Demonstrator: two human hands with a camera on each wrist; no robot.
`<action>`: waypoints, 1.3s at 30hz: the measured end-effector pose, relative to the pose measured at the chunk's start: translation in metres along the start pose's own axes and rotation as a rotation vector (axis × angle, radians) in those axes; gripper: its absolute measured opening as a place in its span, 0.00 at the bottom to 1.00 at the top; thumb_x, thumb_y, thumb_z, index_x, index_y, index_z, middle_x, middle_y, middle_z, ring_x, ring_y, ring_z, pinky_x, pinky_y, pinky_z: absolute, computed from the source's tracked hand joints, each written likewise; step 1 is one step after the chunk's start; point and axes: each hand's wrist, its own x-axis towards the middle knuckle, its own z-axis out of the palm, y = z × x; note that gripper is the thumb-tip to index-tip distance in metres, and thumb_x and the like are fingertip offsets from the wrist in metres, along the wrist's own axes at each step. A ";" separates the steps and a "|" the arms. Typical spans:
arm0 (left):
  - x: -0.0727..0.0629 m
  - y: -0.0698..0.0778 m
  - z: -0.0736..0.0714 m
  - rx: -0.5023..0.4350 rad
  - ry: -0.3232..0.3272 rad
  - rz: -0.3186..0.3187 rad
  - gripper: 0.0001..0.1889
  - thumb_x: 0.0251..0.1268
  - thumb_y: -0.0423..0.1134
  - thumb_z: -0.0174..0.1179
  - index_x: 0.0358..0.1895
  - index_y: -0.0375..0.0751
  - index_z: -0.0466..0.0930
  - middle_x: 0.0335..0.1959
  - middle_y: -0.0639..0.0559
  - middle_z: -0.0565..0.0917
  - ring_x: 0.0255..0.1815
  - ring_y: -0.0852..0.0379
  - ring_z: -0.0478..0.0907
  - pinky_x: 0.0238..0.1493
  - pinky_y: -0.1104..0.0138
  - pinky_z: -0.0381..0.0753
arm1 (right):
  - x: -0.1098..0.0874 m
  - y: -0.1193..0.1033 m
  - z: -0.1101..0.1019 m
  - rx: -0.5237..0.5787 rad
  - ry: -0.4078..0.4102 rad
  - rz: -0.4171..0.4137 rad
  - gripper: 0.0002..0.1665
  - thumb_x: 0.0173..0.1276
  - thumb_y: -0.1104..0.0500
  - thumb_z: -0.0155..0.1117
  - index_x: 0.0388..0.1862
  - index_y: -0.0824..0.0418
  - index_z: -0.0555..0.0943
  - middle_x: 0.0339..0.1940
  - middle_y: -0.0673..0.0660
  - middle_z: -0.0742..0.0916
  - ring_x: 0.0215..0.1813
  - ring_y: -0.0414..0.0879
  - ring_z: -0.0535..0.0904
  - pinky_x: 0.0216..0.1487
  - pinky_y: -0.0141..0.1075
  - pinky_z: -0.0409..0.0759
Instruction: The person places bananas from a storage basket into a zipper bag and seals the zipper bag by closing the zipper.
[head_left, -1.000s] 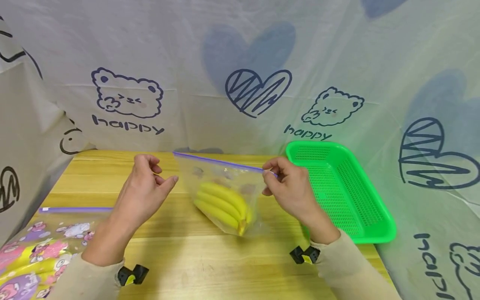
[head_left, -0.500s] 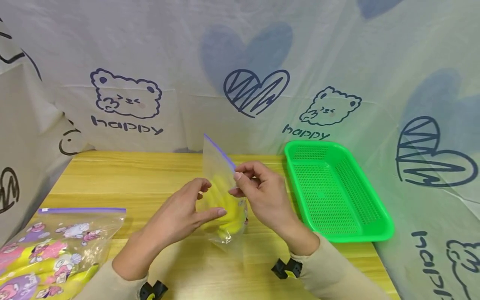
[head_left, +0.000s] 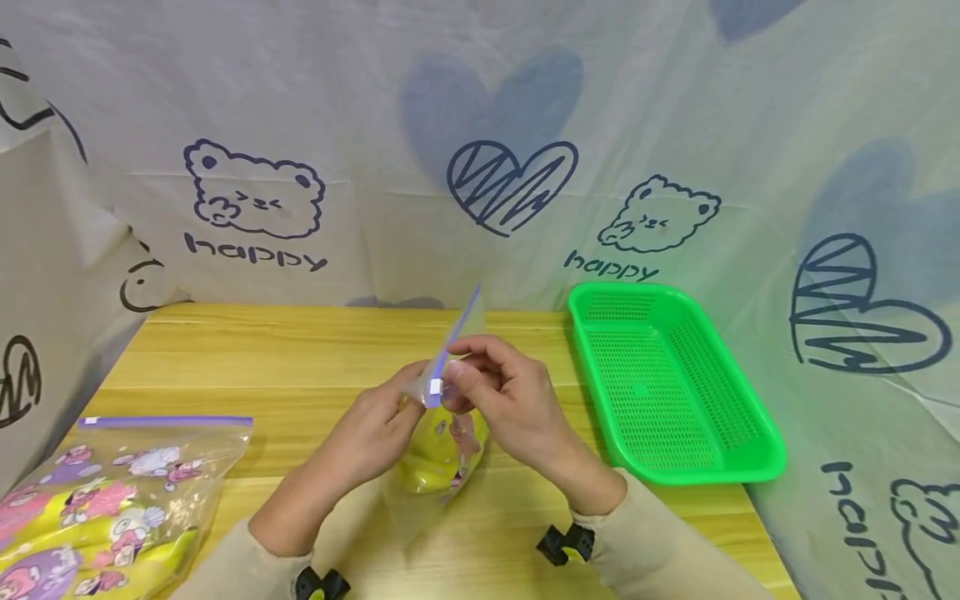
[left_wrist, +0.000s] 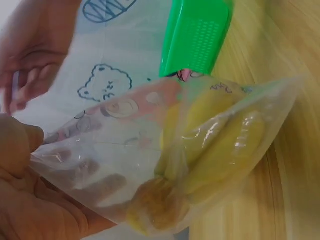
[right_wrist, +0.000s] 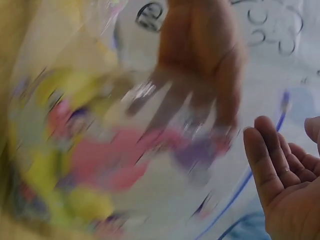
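In the head view a clear zip bag (head_left: pixel 438 454) with cartoon prints hangs over the table, tilted, a bunch of bananas (left_wrist: pixel 220 140) inside. My left hand (head_left: pixel 375 429) grips the bag by its upper side; the left wrist view shows the thumb in front and fingers through the film behind. The purple zip strip (head_left: pixel 456 337) points up and away, its white slider (head_left: pixel 435 386) at the near end. Beside that strip is my right hand (head_left: pixel 513 404). In the right wrist view its fingers (right_wrist: pixel 265 167) extend by the strip, the thumb apart from them.
Another printed zip bag with bananas (head_left: pixel 97 517) lies at the table's left front. To the right stands a green perforated plastic basket (head_left: pixel 645 392). A pale printed cloth (head_left: pixel 360 100) hangs behind the wooden table (head_left: pixel 262 358).
My left hand has come in from the left and taken hold of the bag. The bag has turned, so its strip's slider end now faces me. My right hand has shifted left.
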 end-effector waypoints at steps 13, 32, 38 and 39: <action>-0.001 -0.031 -0.016 -0.453 -0.050 0.083 0.23 0.89 0.43 0.42 0.75 0.35 0.70 0.66 0.33 0.82 0.65 0.36 0.82 0.63 0.44 0.82 | -0.014 0.094 -0.020 -0.237 0.169 0.371 0.34 0.81 0.45 0.62 0.75 0.64 0.70 0.68 0.63 0.81 0.70 0.58 0.78 0.68 0.53 0.79; 0.005 -0.063 -0.016 -0.807 0.098 -0.240 0.19 0.88 0.53 0.40 0.58 0.44 0.75 0.53 0.60 0.81 0.66 0.64 0.76 0.69 0.70 0.74 | -0.057 0.143 -0.003 0.259 -0.121 0.580 0.38 0.73 0.56 0.71 0.73 0.71 0.66 0.61 0.67 0.76 0.47 0.45 0.83 0.43 0.35 0.83; 0.007 -0.071 -0.011 -0.526 0.088 -0.303 0.30 0.88 0.59 0.36 0.70 0.36 0.68 0.66 0.36 0.79 0.70 0.40 0.75 0.73 0.46 0.73 | -0.060 0.138 0.009 0.265 0.002 0.636 0.37 0.71 0.59 0.74 0.70 0.71 0.67 0.49 0.61 0.81 0.40 0.44 0.83 0.39 0.34 0.85; 0.006 -0.072 -0.011 -0.467 0.079 -0.322 0.33 0.87 0.61 0.35 0.72 0.36 0.66 0.67 0.33 0.77 0.71 0.36 0.74 0.73 0.43 0.71 | -0.060 0.137 0.010 0.250 0.017 0.641 0.38 0.71 0.58 0.74 0.71 0.70 0.67 0.48 0.60 0.81 0.39 0.43 0.83 0.39 0.34 0.84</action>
